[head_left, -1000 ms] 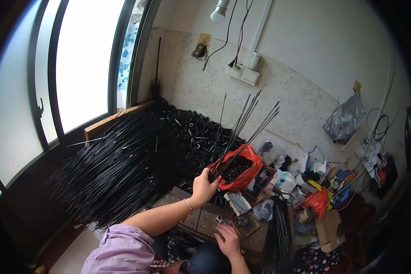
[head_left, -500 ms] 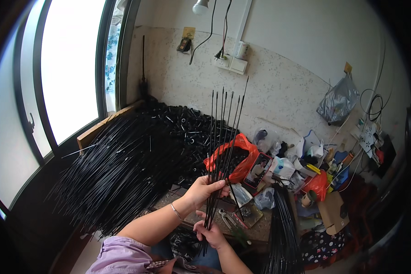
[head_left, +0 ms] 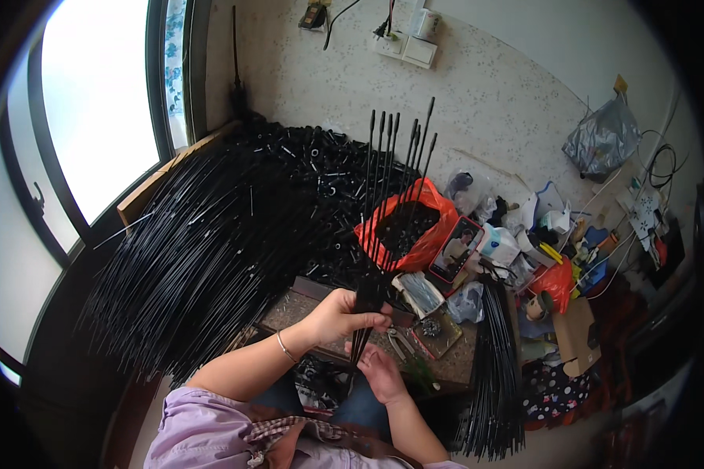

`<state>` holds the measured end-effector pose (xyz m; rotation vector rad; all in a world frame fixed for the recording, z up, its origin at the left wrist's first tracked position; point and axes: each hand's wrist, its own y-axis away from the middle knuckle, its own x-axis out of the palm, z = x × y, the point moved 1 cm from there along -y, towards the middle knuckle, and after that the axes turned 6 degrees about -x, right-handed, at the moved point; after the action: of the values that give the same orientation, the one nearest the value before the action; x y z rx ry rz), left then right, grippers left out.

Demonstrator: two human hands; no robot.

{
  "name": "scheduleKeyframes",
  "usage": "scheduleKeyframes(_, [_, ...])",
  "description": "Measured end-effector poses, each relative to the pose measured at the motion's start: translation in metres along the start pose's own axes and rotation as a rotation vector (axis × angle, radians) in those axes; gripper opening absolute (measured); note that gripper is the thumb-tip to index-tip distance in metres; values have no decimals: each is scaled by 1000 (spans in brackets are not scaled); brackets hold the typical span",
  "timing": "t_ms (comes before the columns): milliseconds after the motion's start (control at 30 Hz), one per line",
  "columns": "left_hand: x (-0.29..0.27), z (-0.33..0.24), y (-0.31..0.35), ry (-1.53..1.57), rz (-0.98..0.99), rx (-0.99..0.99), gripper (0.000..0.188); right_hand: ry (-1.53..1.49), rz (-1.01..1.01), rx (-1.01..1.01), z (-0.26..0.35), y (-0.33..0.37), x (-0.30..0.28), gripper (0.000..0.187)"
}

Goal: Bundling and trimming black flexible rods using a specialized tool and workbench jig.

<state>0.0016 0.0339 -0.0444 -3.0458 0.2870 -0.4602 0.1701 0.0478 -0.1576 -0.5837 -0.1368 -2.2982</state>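
Over on the far left, bright light comes through the window (head_left: pixel 94 102), and below it lies a great sheaf of long black rods (head_left: pixel 188 258), all sloping much the same way, presumably so they don't tangle. A wooden board (head_left: pixel 152 186) runs along its window side, likely as a stop. Next to the sheaf, small black pieces (head_left: pixel 289 148) pile up against the wall.

Now to the centre! The left hand (head_left: pixel 340 316) is closed around a bundle of rods (head_left: pixel 371 283), thumb across, gripping well below the thicker tips; that low grip seems to let them stand up and fan apart in front of the red bag (head_left: pixel 440 205). The right hand (head_left: pixel 379 374) sits at the bundle's lower ends, fingers loosely curled; whether it pinches them, I cannot tell.

Pliers (head_left: pixel 400 344) lie just beside on the desk (head_left: pixel 285 311), handy for reaching. The red bag gapes, showing dark pieces inside, apparently for easy picking. Right next to it a phone (head_left: pixel 455 252) leans back, screen towards the person, probably for watching. Further right, a second bundle (head_left: pixel 497 367) droops over the desk's edge, seemingly too long to lie flat among the clutter.
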Motion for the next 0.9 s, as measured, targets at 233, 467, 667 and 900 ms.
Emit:
scheduleKeyframes(233, [-2,71,43,-757,304,465,20,-496,-77,459,39,-62,-3,76])
scheduleKeyframes(467, [-24,117,24,-810,9,356,19,354,-379,-32,64,-138,-16,86])
scheduleKeyframes(667, [-32,125,31,-1168,-400,267,61,-197,320,-30,89,-64,13,97])
scheduleKeyframes(900, [-33,91,14,-1557,372,314,87,-26,-57,-102,65,-34,2,79])
